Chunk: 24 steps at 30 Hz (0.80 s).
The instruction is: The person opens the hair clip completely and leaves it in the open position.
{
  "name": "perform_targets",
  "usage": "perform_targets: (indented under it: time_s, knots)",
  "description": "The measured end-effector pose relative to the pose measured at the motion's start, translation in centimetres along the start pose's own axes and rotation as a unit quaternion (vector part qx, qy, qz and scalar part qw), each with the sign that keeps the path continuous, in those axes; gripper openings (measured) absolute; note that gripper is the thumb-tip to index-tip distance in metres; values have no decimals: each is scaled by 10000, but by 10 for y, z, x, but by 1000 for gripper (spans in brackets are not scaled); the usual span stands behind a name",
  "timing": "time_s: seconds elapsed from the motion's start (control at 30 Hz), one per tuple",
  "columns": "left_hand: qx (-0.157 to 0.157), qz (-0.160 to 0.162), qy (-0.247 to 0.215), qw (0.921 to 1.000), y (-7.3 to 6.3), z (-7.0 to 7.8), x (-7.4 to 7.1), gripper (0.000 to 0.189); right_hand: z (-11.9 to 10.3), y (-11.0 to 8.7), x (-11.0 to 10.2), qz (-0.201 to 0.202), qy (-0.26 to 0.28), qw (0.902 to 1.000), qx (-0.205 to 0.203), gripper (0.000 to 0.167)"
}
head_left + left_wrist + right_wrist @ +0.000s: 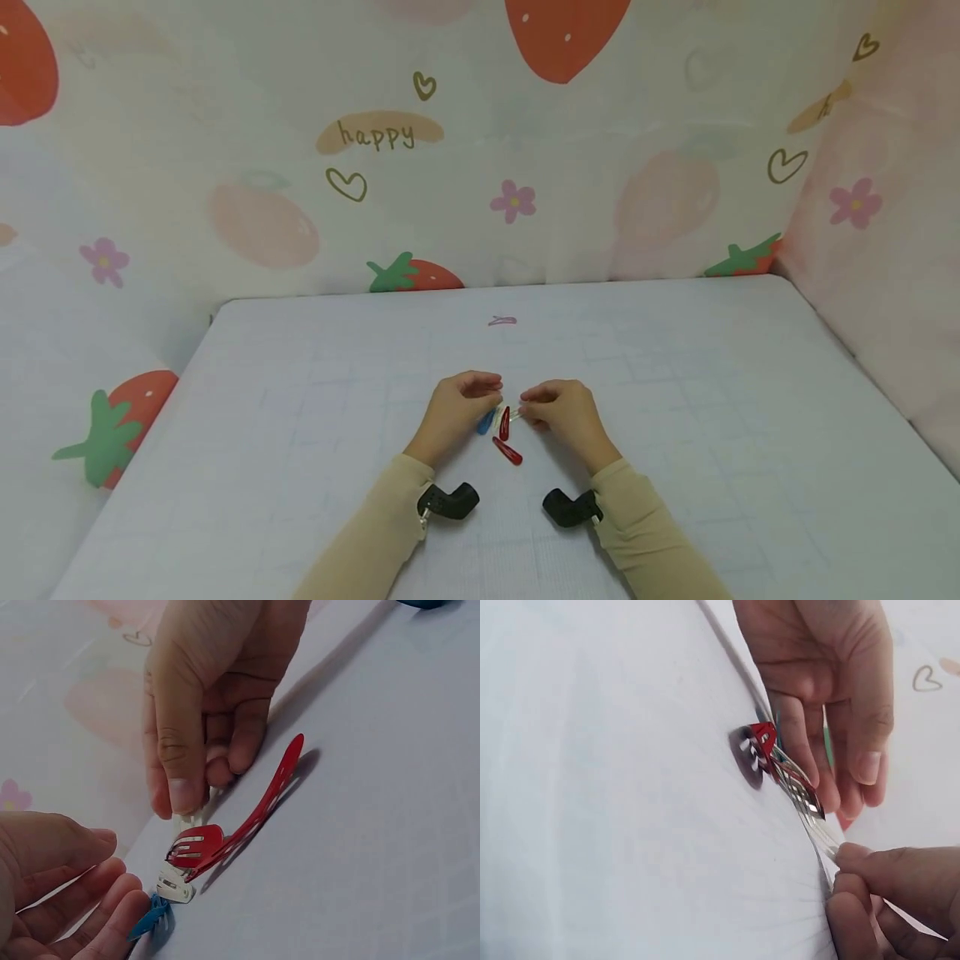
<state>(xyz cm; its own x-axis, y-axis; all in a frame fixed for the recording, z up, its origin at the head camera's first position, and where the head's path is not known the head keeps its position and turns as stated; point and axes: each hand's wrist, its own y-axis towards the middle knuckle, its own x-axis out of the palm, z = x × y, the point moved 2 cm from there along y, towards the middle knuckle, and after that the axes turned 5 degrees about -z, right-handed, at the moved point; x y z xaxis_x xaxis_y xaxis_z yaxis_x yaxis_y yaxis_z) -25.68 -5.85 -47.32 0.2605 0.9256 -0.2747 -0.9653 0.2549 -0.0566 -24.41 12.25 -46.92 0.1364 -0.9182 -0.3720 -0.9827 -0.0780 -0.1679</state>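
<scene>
Several snap hair clips lie in a small cluster on the white tabletop in the head view. Two are red: one red hair clip point(505, 423) lies among the others, while a second red hair clip point(507, 451) lies nearer the person. My right hand point(564, 417) pinches one end of a white hair clip point(823, 838) between thumb and fingers. Another white hair clip point(175, 886) sits under the red one. Beside the blue hair clip point(148, 920), my left hand point(459, 413) has loosely bent fingers and pinches nothing; whether they touch the clip I cannot tell.
A pink hair clip point(502, 320) lies farther back on the white-covered table point(675, 375). Behind the table hangs a cloth backdrop point(562, 167) printed with strawberries, hearts and flowers. Black wrist cameras point(450, 502) sit on both sleeves.
</scene>
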Motion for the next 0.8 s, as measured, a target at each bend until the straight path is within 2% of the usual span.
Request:
perform_targets:
  time_s: [0.13, 0.3, 0.53, 0.8]
  knots:
    - [71, 41, 33, 10000, 0, -2, 0, 25, 1, 1, -2, 36, 405, 9991, 86, 15]
    - [-24, 15, 68, 10000, -1, -3, 0, 26, 2, 2, -7, 265, 946, 9949, 241, 16]
    - [-33, -27, -30, 10000, -1, -2, 1, 27, 1, 2, -14, 498, 1331, 9894, 302, 21]
    - [-122, -83, -283, 9995, -2, -3, 3, 27, -4, -1, -16, 426, 1814, 9823, 185, 22]
